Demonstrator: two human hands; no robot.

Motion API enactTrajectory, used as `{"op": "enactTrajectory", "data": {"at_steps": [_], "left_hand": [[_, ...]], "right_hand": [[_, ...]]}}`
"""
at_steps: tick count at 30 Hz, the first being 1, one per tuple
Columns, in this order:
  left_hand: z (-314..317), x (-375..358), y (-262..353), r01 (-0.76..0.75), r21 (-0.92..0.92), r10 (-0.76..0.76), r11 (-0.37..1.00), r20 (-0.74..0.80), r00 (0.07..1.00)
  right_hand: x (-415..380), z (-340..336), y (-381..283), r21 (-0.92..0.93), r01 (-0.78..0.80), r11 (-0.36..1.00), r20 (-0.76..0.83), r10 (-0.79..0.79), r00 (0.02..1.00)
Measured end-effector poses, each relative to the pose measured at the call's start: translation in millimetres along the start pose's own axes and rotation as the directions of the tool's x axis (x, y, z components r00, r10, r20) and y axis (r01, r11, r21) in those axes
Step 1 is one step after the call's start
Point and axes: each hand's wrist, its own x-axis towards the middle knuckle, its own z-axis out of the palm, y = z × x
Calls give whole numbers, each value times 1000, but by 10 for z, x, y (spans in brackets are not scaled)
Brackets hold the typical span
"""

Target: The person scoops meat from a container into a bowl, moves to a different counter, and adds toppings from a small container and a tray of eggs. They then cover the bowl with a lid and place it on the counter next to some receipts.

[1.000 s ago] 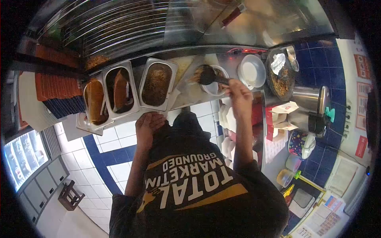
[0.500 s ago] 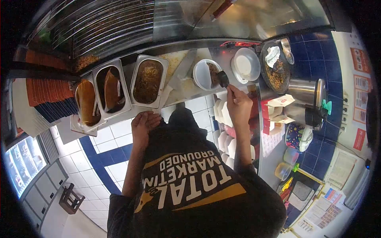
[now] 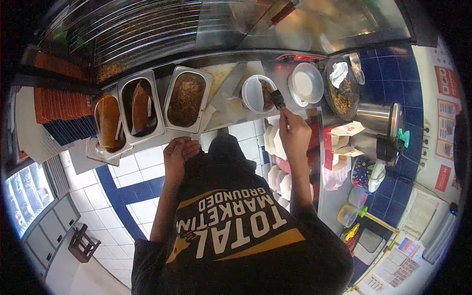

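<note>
My right hand (image 3: pixel 295 131) is closed on the handle of a small black utensil (image 3: pixel 277 100), whose dark end is at the right edge of a white round container (image 3: pixel 253 93). Brown food (image 3: pixel 267 94) shows in the container's right part, beside a white lid or divider. My left hand (image 3: pixel 181 151) hangs at the counter's near edge with its fingers curled together; whether anything small is between them is hidden. Just above it stands a metal tray of brown shredded food (image 3: pixel 186 100).
Two more metal trays (image 3: pixel 141 107) stand at the left. Stacked white bowls (image 3: pixel 306 83), a dark pan of food (image 3: pixel 342 96) and a metal pot (image 3: pixel 376 120) are at the right. Folded boxes (image 3: pixel 342 137) sit near the pot. A wire rack (image 3: pixel 142 29) is above.
The black utensil has turned in my right hand, and its flat end now shows more at the container's edge. My left hand is almost unmoved. The view has shifted slightly.
</note>
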Motion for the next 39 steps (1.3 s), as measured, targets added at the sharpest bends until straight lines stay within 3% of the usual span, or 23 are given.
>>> {"op": "enactTrajectory", "data": {"at_steps": [2,5,8,11,12,15,19,22,26,29,32,33,36,37,38,39], "left_hand": [[13,-32,28,-1,-1,1,1000,-7,1000],[18,-24,35,2,-5,-2,1000,-16,1000],[-6,29,-25,16,-19,-16,1000,9,1000],[23,14,19,7,-14,-7,1000,-1,1000],[35,-3,39,3,-6,-3,1000,-12,1000],[31,-7,57,-6,-2,6,1000,-8,1000],[27,-30,55,-10,10,10,1000,-16,1000],[-12,-3,14,-11,5,11,1000,3,1000],[-7,-5,20,1,-6,-1,1000,1,1000],[17,-38,58,0,-10,0,1000,-14,1000],[43,-47,94,-13,-1,13,1000,-13,1000],[27,-72,97,-11,11,11,1000,-12,1000],[23,-29,53,-1,37,2,999,-27,1000],[33,-27,33,21,132,-24,991,26,999],[49,-16,19,29,223,-46,974,73,996],[57,-21,9,36,316,-77,948,118,990]], "right_hand": [[13,-59,-51,-14,-28,1000,-29,27,999],[68,-57,-98,153,-148,977,-87,163,983],[113,98,-32,177,-172,969,35,169,985],[153,132,-38,255,-207,945,6,213,977],[187,142,-56,283,-187,941,-83,218,972],[226,214,29,261,-235,936,46,231,972],[365,167,14,283,-263,922,-34,284,958],[452,367,168,251,-171,953,-2,177,984],[510,302,169,266,-160,950,-35,176,984],[440,392,341,197,-122,973,45,116,992],[372,227,164,249,-192,949,17,194,981],[309,169,103,267,-235,935,9,241,970],[263,207,57,202,-178,963,7,180,984],[284,201,8,177,-147,973,-1,149,989],[286,115,-43,203,-279,939,73,270,960],[269,99,-44,219,-243,945,4,248,969]]}}
